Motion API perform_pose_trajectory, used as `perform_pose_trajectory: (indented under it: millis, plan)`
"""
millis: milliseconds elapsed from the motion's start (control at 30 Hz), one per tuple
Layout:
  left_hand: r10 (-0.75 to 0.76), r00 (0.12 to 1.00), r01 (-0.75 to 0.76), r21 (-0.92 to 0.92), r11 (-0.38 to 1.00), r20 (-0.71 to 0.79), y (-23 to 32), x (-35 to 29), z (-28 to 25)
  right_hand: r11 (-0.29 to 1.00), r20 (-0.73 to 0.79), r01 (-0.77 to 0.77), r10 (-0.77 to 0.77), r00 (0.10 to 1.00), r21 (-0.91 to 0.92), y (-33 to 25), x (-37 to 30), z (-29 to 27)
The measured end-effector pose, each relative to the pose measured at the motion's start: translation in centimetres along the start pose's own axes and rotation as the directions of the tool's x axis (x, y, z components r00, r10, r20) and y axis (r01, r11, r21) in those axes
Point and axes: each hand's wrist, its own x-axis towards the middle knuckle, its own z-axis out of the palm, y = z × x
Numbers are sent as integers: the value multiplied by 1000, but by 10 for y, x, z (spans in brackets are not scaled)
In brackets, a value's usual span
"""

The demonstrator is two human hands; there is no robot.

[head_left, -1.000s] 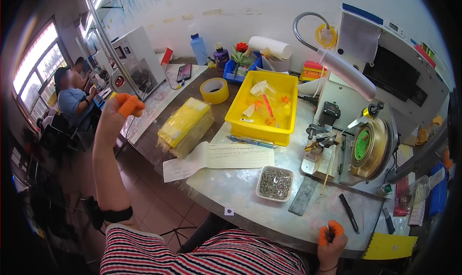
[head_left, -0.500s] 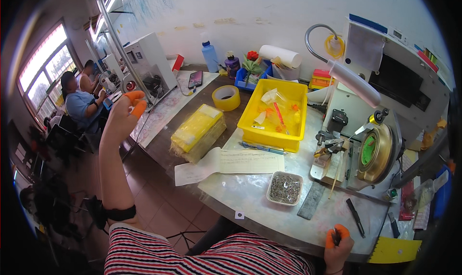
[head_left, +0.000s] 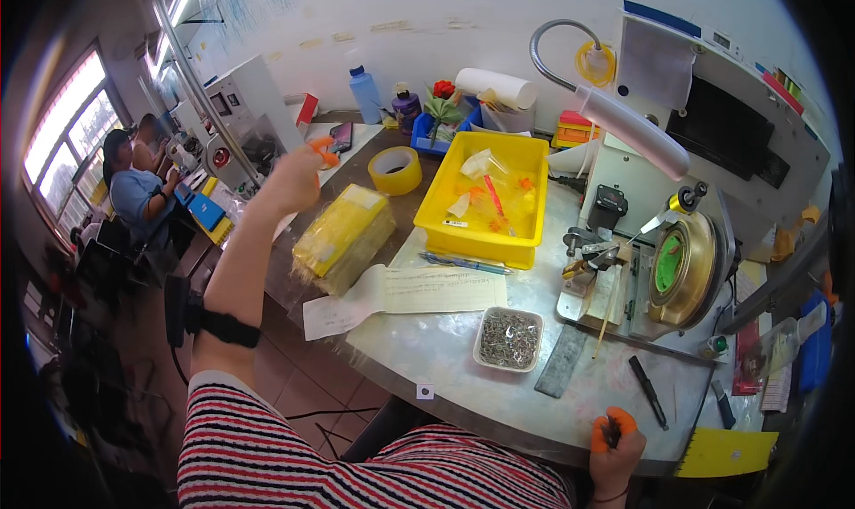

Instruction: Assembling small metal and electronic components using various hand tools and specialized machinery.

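My left hand [head_left: 298,178] reaches over the far left of the bench, orange covers on its thumb and forefinger. Those two fingers stretch toward a dark phone [head_left: 341,137] lying at the bench's back, with a small gap between them and nothing visible inside. Below that hand lies a yellow block wrapped in clear film [head_left: 343,233]. At the near right edge, my right hand [head_left: 616,453], also with orange finger covers, is closed around a small dark tool [head_left: 611,432] of a kind I cannot make out. A black pen-like tool [head_left: 647,391] rests beyond it.
A yellow bin [head_left: 431,228] holds small bags; a tape roll [head_left: 394,171] is left of it. Nearer are a paper sheet [head_left: 445,293], a tub of small metal parts [head_left: 508,340] and a grey strip [head_left: 561,362]. A wheel machine [head_left: 681,273] stands right, under a lamp [head_left: 632,133].
My left hand has swung right and away from me, its fingers straightening toward the phone. My right hand keeps its hold near the bench edge. The whole view has shifted slightly.
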Motion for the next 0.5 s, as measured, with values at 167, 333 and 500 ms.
perform_pose_trajectory:
  millis: [167, 333, 500]
  plan:
    - [-176, 843, 159, -77, 984, -509, 14, 6, -50, 1000, 4, 2, -2, 1000, -6, 5, 4, -3]
    - [-398, 916, 381, -192, 904, -56, 15, 16, -26, 1000, -14, -27, 27, 1000, -15, 4, 3, 0]
    - [-426, 861, 491, -238, 838, 279, 12, 32, 45, 999, 2, -32, 32, 999, -29, 4, 3, 0]
